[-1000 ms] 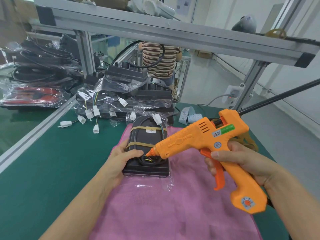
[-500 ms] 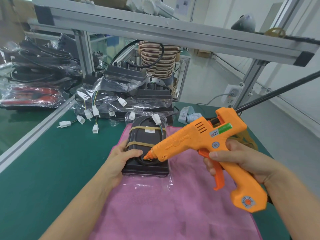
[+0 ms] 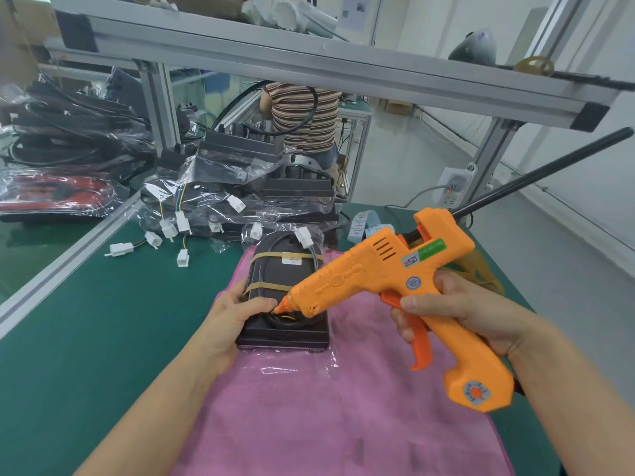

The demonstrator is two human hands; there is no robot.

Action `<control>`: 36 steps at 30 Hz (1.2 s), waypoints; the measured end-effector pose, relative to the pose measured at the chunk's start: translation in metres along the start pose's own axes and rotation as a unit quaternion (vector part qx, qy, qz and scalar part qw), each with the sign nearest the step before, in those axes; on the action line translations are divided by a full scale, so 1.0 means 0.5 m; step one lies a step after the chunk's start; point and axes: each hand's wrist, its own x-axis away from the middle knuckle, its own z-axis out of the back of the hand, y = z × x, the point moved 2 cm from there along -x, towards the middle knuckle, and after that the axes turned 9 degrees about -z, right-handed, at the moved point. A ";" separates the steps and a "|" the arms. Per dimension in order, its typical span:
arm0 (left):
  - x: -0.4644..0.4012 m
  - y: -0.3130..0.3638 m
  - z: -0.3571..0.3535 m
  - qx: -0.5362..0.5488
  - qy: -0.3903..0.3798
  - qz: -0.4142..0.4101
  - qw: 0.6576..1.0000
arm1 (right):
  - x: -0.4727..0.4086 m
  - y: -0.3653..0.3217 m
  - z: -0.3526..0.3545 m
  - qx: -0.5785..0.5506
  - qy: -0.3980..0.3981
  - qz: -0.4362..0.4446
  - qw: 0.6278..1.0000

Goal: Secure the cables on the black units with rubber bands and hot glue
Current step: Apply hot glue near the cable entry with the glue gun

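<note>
Orange glue gun, pink cloth

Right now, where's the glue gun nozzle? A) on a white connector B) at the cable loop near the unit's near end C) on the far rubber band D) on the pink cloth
B: the glue gun nozzle tip sits at the cable loop on the black unit, just beside the left hand thumb, below both rubber bands.
</note>
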 end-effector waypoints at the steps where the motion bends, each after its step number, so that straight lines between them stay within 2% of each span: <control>1: 0.001 0.000 0.000 -0.001 -0.003 0.000 1.000 | 0.000 -0.006 -0.003 0.000 -0.011 0.009 1.000; 7: 0.003 0.003 -0.001 0.010 0.000 0.002 1.000 | 0.000 -0.010 -0.001 -0.016 -0.009 0.028 0.999; 11: 0.002 0.001 0.000 0.003 0.003 0.010 1.000 | 0.006 -0.004 0.013 -0.006 0.018 0.017 1.000; 36: -0.003 -0.002 0.004 -0.007 0.035 0.020 0.999 | 0.028 0.031 0.026 -0.081 0.020 -0.018 0.996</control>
